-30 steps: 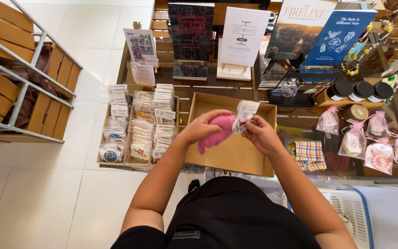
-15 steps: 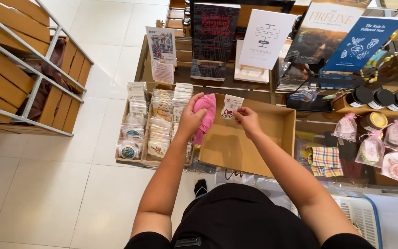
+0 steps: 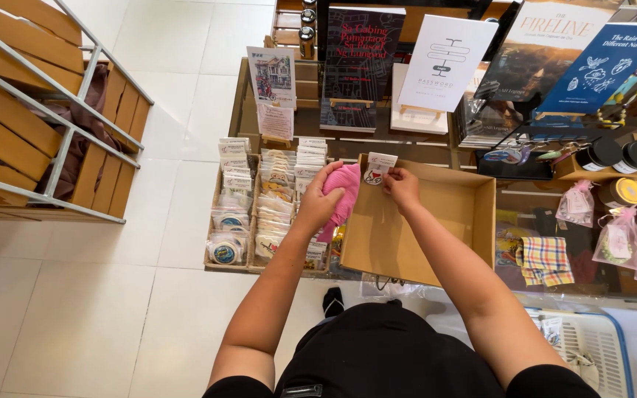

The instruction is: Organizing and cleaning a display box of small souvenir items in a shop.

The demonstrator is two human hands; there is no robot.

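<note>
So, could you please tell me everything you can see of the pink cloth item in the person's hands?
The pink cloth item looks like soft knitted fabric, plain bright pink, bunched into a long roll. The left hand grips it around the middle above the left edge of the open cardboard box, its lower end hanging past the palm. A white paper tag hangs at its top, pinched by the right hand.

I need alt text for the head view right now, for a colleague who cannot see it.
Seen from above, a person's left hand holds a pink cloth while the right hand pinches a small white card tag at the edge of an open cardboard box. Trays of packaged stickers lie to the left, with upright books behind.
</note>
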